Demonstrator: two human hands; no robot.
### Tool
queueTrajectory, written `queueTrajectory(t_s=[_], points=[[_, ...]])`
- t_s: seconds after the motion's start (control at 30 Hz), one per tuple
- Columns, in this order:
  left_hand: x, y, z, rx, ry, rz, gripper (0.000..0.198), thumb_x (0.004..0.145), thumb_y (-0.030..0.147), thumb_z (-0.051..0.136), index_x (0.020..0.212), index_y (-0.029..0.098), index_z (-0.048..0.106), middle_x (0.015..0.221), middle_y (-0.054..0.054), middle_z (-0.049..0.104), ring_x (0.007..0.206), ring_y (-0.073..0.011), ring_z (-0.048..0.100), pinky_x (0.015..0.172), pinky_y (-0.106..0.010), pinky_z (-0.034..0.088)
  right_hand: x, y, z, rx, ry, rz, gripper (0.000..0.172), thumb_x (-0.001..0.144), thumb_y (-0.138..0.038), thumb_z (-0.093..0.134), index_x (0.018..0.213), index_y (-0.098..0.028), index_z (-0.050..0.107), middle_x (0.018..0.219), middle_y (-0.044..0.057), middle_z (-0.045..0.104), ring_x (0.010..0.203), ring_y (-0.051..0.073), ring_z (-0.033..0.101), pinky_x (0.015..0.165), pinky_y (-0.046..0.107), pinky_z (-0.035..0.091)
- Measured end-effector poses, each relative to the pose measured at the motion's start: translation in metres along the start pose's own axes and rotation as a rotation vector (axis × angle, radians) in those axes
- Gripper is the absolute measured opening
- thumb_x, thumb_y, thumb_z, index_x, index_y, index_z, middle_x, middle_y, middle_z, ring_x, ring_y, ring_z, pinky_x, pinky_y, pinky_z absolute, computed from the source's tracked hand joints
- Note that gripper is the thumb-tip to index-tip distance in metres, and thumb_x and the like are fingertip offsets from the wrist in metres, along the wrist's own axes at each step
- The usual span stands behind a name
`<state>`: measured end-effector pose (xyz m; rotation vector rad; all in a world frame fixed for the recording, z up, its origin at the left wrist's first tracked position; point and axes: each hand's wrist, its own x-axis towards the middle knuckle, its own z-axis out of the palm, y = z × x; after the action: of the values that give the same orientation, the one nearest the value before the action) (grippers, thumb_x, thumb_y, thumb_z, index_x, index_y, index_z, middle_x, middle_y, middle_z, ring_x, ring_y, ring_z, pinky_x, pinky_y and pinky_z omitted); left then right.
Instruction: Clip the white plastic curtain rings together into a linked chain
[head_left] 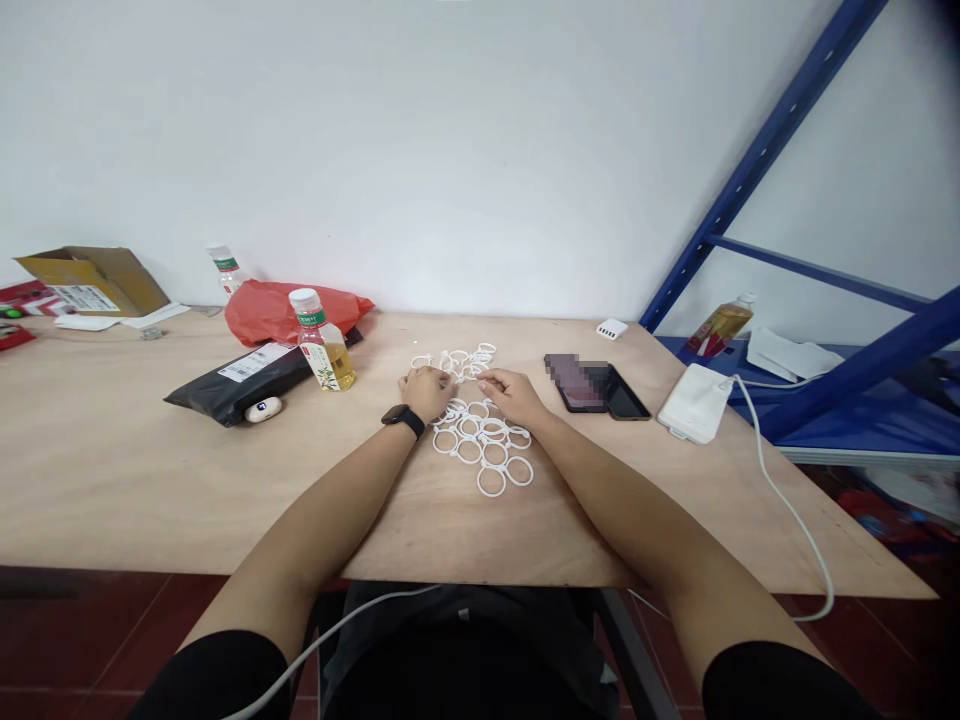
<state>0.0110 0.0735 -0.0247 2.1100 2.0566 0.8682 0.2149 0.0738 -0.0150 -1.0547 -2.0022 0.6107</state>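
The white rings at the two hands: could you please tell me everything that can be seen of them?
The white rings are thin, round and open in the middle, and look like plastic. Small bumps show where some meet; whether they are linked there is too small to tell. They lie in a loose, partly overlapping cluster on the wooden table. At its far part, the fingertips of the left hand and right hand seem to touch some.

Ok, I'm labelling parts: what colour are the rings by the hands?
The rings are white, seen best in the head view.
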Motion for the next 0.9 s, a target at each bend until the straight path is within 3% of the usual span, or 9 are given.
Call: queueTrajectory(t_s=[0.2,0.33,0.47,0.57,0.77,0.9], points=[[-0.002,0.005,-0.006,-0.014,-0.062,-0.044,0.014,0.081,0.036,0.063,0.082,0.026,0.073,0.111,-0.006,0.068,0.107,-0.0285,0.054,0.091,-0.042,0.037,0.000,0.005,0.003,0.173,0.027,0.103,0.034,0.085,-0.046,0.058,0.101,-0.019,0.070,0.075,0.002,0.069,0.065,0.015,0.063,0.057,0.024,0.052],[-0.004,0.010,-0.011,-0.067,-0.048,-0.022,0.015,0.087,0.032,0.057,0.088,0.024,0.069,0.110,-0.006,0.068,0.110,-0.0268,0.055,0.097,-0.044,0.033,0.000,0.006,0.005,0.276,0.084,0.136,0.035,0.085,-0.051,0.057,0.094,-0.019,0.069,0.071,0.002,0.067,0.061,0.015,0.063,0.051,0.023,0.051],[-0.003,0.012,-0.011,-0.146,0.033,-0.008,0.016,0.093,0.028,0.049,0.095,0.023,0.063,0.101,-0.005,0.072,0.105,-0.0248,0.060,0.102,-0.048,0.029,-0.001,0.005,0.003,0.191,0.108,0.091,0.030,0.087,-0.045,0.055,0.097,-0.019,0.069,0.069,0.000,0.066,0.049,0.011,0.057,0.049,0.023,0.047],[-0.002,0.011,-0.009,-0.228,0.090,0.001,0.015,0.095,0.027,0.046,0.096,0.022,0.059,0.096,-0.004,0.073,0.099,-0.0231,0.064,0.102,-0.047,0.032,-0.001,0.004,0.003,0.075,0.112,0.046,0.026,0.087,-0.038,0.056,0.100,-0.020,0.070,0.068,0.000,0.065,0.053,0.012,0.059,0.054,0.023,0.046],[-0.004,0.010,-0.008,-0.536,0.118,0.168,0.014,0.097,0.027,0.043,0.101,0.022,0.056,0.099,-0.004,0.074,0.089,-0.0181,0.068,0.081,-0.031,0.049,0.001,-0.001,0.000,-0.089,0.159,-0.014,0.029,0.085,-0.030,0.059,0.111,-0.021,0.068,0.074,0.000,0.068,0.061,0.013,0.060,0.062,0.024,0.046],[-0.009,0.016,-0.009,-0.601,0.081,0.301,0.014,0.098,0.027,0.044,0.101,0.020,0.056,0.093,-0.003,0.074,0.084,-0.0161,0.069,0.077,-0.029,0.051,0.001,-0.003,-0.001,-0.160,0.076,-0.027,0.038,0.083,-0.026,0.061,0.121,-0.022,0.064,0.079,0.000,0.070,0.065,0.014,0.061,0.065,0.025,0.045]])
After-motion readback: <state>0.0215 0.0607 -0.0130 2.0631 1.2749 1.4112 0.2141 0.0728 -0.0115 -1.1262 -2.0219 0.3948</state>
